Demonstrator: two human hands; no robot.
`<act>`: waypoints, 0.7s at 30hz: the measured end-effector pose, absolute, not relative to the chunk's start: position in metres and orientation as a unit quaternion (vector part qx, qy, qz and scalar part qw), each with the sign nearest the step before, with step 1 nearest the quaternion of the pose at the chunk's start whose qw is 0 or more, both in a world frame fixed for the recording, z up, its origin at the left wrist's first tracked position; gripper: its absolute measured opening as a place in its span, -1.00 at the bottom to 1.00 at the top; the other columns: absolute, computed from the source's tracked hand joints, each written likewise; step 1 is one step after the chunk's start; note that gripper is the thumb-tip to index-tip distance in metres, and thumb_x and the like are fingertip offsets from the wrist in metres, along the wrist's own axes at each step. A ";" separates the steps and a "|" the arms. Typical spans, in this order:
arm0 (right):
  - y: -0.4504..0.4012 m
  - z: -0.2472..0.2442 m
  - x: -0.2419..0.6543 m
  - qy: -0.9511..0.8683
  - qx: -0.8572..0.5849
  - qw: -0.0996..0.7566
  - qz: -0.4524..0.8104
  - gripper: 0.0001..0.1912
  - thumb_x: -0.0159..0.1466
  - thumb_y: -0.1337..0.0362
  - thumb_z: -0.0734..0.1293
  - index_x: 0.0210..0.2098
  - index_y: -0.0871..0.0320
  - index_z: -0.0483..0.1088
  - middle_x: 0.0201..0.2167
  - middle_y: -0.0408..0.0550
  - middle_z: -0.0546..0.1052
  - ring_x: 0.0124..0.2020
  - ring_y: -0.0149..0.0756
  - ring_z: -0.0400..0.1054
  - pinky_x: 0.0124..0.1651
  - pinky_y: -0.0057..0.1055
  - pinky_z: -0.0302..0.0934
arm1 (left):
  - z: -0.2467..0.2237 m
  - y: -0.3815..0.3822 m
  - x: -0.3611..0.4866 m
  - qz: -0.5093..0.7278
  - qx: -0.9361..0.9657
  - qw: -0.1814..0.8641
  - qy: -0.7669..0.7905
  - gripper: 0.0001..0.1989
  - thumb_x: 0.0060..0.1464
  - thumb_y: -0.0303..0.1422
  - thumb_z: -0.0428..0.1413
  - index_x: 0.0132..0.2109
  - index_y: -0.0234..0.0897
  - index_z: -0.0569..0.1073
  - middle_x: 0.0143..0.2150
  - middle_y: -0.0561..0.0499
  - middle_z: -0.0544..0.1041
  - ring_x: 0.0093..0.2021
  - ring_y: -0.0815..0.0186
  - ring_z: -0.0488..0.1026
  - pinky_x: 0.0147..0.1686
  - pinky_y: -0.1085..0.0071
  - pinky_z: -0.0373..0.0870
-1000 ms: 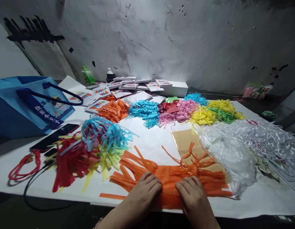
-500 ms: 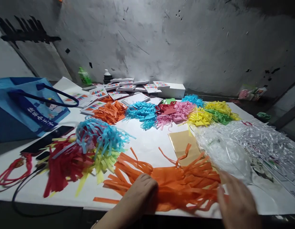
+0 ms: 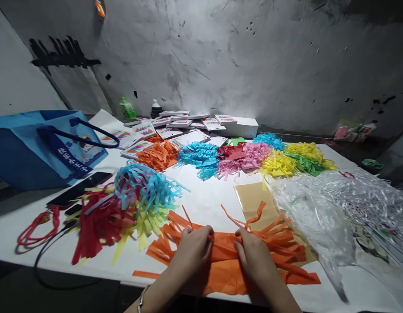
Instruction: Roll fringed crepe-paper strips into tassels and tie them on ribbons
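Observation:
A sheet of orange tissue paper (image 3: 224,278) lies at the front edge of the table, its left and right ends cut into fringe strips. Both hands are on its far edge, with the plain middle band between them. The fingers of my left hand (image 3: 195,245) are pinched on the paper left of the middle. My right hand (image 3: 253,252) pinches it on the right, thumb and fingertips together. Beyond the paper a tan card (image 3: 253,198) lies partly under the orange strips.
Red fringe (image 3: 100,221) and a light-blue fringe bundle (image 3: 146,184) lie at left, beside a phone (image 3: 79,189) and a blue bag (image 3: 21,148). Fringe bundles in several colours line the back, before stacked printed packs (image 3: 178,124). Clear plastic (image 3: 319,217) covers the right side.
My right hand has moved left from the fringe's right end to the paper's middle. My left hand has shifted up to its far edge. The camera view has turned slightly left.

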State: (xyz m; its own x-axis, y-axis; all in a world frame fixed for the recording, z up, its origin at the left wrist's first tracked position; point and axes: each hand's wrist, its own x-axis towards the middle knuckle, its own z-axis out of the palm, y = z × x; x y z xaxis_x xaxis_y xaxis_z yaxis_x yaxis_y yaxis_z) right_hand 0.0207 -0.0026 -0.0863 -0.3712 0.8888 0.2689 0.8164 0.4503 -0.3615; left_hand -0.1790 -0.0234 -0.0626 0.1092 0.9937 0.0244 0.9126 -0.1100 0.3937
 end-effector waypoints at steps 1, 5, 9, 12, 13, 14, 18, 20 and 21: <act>-0.001 -0.088 0.018 -0.822 -0.525 0.214 0.062 -0.86 0.29 0.46 0.29 -0.24 0.11 0.39 -0.38 -0.09 0.59 -0.33 -0.19 0.50 -0.29 -0.37 0.19 | -0.062 -0.022 -0.177 0.140 0.731 0.137 0.654 -0.76 0.28 -0.50 -0.09 -0.21 -0.27 0.46 -0.31 -0.05 0.63 -0.33 0.16 0.50 -0.18 0.21 0.21; -0.001 -0.095 0.020 -0.809 -0.546 0.215 -0.016 -0.71 0.23 0.61 0.21 -0.37 0.08 0.36 -0.44 -0.06 0.55 -0.41 -0.12 0.42 -0.27 -0.26 0.06 | -0.062 -0.020 -0.176 0.136 0.731 0.118 0.658 -0.76 0.29 -0.51 -0.08 -0.26 -0.26 0.46 -0.37 -0.03 0.60 -0.31 0.15 0.49 -0.23 0.27 0.18; -0.007 -0.103 0.029 -0.794 -0.558 0.236 -0.055 -0.70 0.26 0.60 0.18 -0.40 0.06 0.31 -0.51 -0.12 0.52 -0.46 -0.17 0.37 -0.24 -0.25 0.02 | -0.065 -0.022 -0.178 0.143 0.733 0.106 0.657 -0.83 0.29 -0.50 -0.02 -0.14 -0.23 0.45 -0.24 -0.03 0.61 -0.22 0.14 0.48 -0.23 0.32 0.22; -0.013 -0.105 0.031 -0.780 -0.567 0.252 -0.081 -0.71 0.28 0.58 0.16 -0.17 0.13 0.37 -0.45 -0.05 0.54 -0.40 -0.13 0.40 -0.19 -0.19 0.05 | -0.068 -0.019 -0.176 0.138 0.743 0.097 0.648 -0.80 0.29 -0.54 -0.04 -0.08 -0.25 0.43 -0.17 -0.06 0.59 -0.23 0.15 0.48 -0.23 0.32 0.24; -0.015 -0.103 0.030 -0.776 -0.568 0.257 -0.099 -0.67 0.27 0.59 0.14 -0.09 0.17 0.36 -0.40 0.00 0.56 -0.37 -0.10 0.41 -0.17 -0.16 0.05 | -0.069 -0.018 -0.175 0.133 0.747 0.093 0.644 -0.80 0.29 -0.56 -0.05 -0.09 -0.26 0.43 -0.17 -0.08 0.59 -0.24 0.15 0.48 -0.23 0.31 0.24; -0.017 -0.101 0.030 -0.772 -0.567 0.263 -0.119 -0.64 0.27 0.59 0.14 -0.04 0.19 0.36 -0.33 0.06 0.57 -0.31 -0.06 0.42 -0.14 -0.12 0.06 | -0.070 -0.016 -0.174 0.128 0.752 0.088 0.641 -0.80 0.28 -0.57 -0.05 -0.11 -0.27 0.43 -0.17 -0.10 0.58 -0.26 0.14 0.48 -0.24 0.30 0.24; -0.027 -0.090 0.024 -0.804 -0.485 0.319 -0.130 -0.65 0.29 0.52 0.16 0.00 0.16 0.38 -0.09 0.13 0.53 -0.02 0.01 0.36 0.12 0.01 0.00 | -0.072 -0.010 -0.170 0.111 0.767 0.072 0.628 -0.80 0.26 -0.59 -0.04 -0.19 -0.29 0.44 -0.24 -0.11 0.56 -0.31 0.12 0.48 -0.25 0.25 0.26; -0.030 -0.091 0.020 -0.840 -0.413 0.336 -0.106 -0.72 0.32 0.50 0.15 -0.14 0.14 0.42 -0.23 0.01 0.54 -0.14 -0.11 0.36 0.14 -0.07 -0.01 | -0.071 -0.010 -0.170 0.111 0.771 0.069 0.624 -0.82 0.25 -0.58 -0.02 -0.20 -0.30 0.45 -0.25 -0.09 0.56 -0.30 0.13 0.48 -0.24 0.24 0.29; -0.031 -0.093 0.019 -0.852 -0.387 0.339 -0.100 -0.73 0.33 0.51 0.13 -0.22 0.14 0.42 -0.33 -0.04 0.52 -0.23 -0.16 0.35 0.11 -0.12 0.01 | -0.071 -0.011 -0.171 0.113 0.769 0.068 0.625 -0.85 0.25 -0.56 0.01 -0.17 -0.30 0.46 -0.22 -0.10 0.56 -0.27 0.13 0.49 -0.22 0.23 0.31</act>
